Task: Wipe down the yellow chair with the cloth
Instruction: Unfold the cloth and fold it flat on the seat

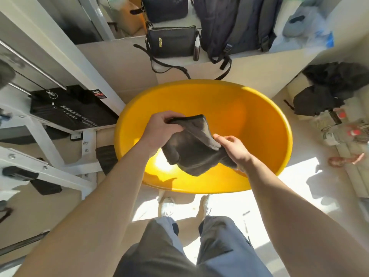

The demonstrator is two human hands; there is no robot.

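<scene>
The yellow chair (257,124) is a rounded plastic shell seen from above, directly in front of me, with sunlight on its near part. A dark grey cloth (191,148) hangs over the seat, held by both hands. My left hand (159,130) grips the cloth's upper left edge. My right hand (234,148) pinches its right edge near a pale hem. The cloth sags between them just above the seat; whether it touches the seat I cannot tell.
A white exercise machine with black weight plates (67,110) stands close on the left. Behind the chair, a ledge holds a black shoulder bag (171,41), a small bottle (196,48) and a dark backpack (235,23). Black clothing (329,88) and water bottles (339,132) lie right.
</scene>
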